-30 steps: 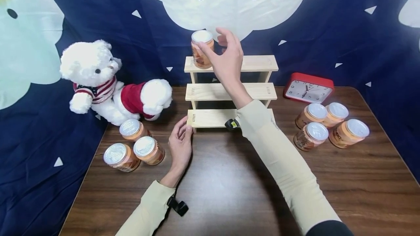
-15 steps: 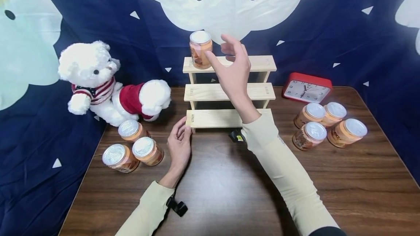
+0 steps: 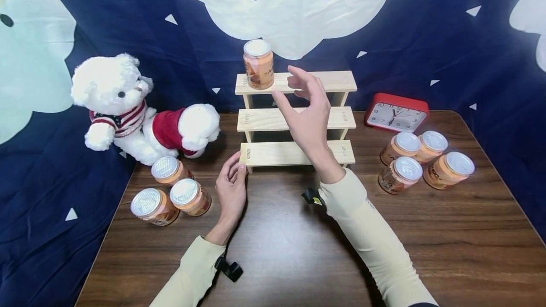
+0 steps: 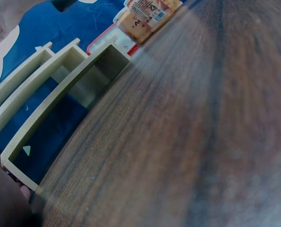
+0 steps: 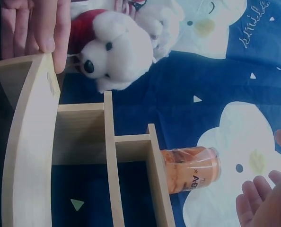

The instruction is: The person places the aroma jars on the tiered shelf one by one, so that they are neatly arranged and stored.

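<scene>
A three-tier wooden display stand sits at the back of the table. My left hand holds the left end of its lowest step; the right wrist view shows the thumb on that corner. One orange-labelled jar with a silvery lid stands upright at the left end of the top step. My right hand is over the middle of the stand, fingers spread in a loose curve with nothing between them. In the right wrist view, that hand is apart from the jar.
Several similar jars cluster at the right, in front of a red alarm clock. At the left are 3 more jars, with a white teddy bear behind them. A dark blue patterned cloth hangs behind the table.
My right hand has let go of the jar and drawn back down and to the right. The jar stays on the top step. My left hand keeps its place on the stand.
</scene>
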`<state>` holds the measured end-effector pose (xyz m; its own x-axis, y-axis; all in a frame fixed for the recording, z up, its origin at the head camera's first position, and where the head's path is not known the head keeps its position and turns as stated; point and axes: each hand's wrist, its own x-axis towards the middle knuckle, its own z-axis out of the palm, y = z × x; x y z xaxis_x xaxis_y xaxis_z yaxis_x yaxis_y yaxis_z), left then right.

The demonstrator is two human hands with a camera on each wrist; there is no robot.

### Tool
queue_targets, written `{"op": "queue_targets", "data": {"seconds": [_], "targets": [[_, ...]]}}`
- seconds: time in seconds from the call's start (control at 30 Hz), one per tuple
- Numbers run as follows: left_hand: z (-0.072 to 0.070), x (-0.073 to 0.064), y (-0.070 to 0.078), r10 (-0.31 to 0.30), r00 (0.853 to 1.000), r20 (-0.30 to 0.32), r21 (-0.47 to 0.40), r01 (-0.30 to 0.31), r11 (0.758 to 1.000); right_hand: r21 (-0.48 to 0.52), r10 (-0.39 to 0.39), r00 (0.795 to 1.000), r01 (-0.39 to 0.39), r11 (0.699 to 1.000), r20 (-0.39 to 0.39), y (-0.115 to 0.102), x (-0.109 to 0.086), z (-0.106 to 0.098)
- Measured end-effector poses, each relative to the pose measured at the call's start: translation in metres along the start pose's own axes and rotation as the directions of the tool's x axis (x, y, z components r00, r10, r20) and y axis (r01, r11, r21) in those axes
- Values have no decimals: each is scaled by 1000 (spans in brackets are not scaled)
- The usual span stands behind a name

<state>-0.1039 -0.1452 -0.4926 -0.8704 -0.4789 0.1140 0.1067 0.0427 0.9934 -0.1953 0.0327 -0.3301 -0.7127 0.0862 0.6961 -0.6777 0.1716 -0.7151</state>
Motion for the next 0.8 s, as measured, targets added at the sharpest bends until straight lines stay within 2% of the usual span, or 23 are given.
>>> {"op": "queue_targets", "data": {"seconds": [0.47,0.53,0.8], "targets": [[0,0,-4,34,999,-17,1,-34,999,59,-117,991,121,991,-61,-18,-15,-28],[-1,-1,-4,44,999,-1,3,-44,999,56,-123,990,127,990,-65,-21,-17,-34],[0,0,-5,35,999,-10,-1,-35,999,1,-149,988,150,989,-31,-24,-27,-51]]}}
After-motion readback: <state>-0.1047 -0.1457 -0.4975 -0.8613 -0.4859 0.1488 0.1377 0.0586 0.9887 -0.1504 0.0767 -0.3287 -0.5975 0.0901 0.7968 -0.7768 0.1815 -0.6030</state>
